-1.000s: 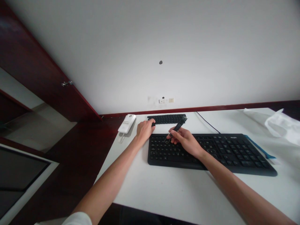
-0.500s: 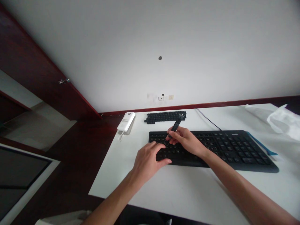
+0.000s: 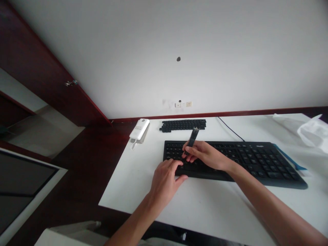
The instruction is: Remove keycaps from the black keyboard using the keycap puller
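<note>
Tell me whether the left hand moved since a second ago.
Yes. The left hand came from the keycap row toward the person, onto the near left corner of the keyboard. The right hand grips a black tool.

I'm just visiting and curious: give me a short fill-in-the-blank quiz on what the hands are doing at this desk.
1. The right hand grips a slim tool whose colour is ____.
2. The left hand rests its fingers on the ____ end of the keyboard.
3. Behind the keyboard lies a row of loose keycaps, and the power bank beside them is ____.

Missing words: black; left; white.
</note>
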The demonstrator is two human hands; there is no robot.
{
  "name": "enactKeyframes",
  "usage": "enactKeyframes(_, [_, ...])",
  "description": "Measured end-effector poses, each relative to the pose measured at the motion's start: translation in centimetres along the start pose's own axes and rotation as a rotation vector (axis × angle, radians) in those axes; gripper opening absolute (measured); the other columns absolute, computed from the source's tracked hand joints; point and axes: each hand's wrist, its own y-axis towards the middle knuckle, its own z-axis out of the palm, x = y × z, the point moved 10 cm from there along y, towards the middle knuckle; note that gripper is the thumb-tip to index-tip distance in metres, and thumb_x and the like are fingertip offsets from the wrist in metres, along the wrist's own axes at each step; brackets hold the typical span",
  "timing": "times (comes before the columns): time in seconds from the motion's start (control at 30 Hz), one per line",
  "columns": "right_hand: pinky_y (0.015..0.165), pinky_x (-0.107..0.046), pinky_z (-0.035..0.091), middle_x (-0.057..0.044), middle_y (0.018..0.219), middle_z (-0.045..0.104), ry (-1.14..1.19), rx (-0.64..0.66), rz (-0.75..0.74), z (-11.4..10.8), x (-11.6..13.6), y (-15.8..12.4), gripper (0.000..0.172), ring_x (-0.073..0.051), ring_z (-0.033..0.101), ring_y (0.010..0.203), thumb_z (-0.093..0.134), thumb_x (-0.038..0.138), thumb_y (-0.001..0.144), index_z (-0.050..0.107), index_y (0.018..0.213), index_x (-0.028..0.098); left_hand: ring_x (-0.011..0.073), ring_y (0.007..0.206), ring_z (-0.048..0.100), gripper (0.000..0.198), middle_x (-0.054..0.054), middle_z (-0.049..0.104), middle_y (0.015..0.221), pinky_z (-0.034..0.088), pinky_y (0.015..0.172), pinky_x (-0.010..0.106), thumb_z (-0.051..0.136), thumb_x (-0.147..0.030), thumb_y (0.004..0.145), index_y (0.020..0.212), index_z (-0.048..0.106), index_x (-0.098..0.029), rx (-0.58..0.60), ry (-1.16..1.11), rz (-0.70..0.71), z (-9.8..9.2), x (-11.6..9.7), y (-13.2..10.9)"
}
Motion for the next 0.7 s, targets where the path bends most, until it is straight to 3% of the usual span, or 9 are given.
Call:
enactKeyframes(0.27, [0.078,-0.037,0.060,-0.008,0.093,0.076,-0.031,-0.013,0.027,0.3,-0.4,0.1,0.048,-0.019,0.071,0.081,0.064,0.063,0.096,0.066,0.107,0.016,0.0219,0.094,0.068,0.044,0.000,0.073,0.109,0.055,0.085,0.038,0.089,-0.020,0.079,0.114,0.062,-0.024,0.002,-0.032,0.008,0.3,0.1,0.1])
enactKeyframes(0.7, [0.079,-0.037,0.061,-0.009,0.093,0.077,-0.061,0.022,0.019,1.1,-0.2,0.1,0.050,-0.021,0.073,0.082,0.063,0.064,0.096,0.064,0.108,0.016,0.0249,0.095,0.068,0.041,0.002,0.072,0.104,0.057,0.086,0.043,0.084,-0.023,0.085,0.117,0.060,-0.022,0.013,0.185,0.072,0.5,-1.4,-0.6])
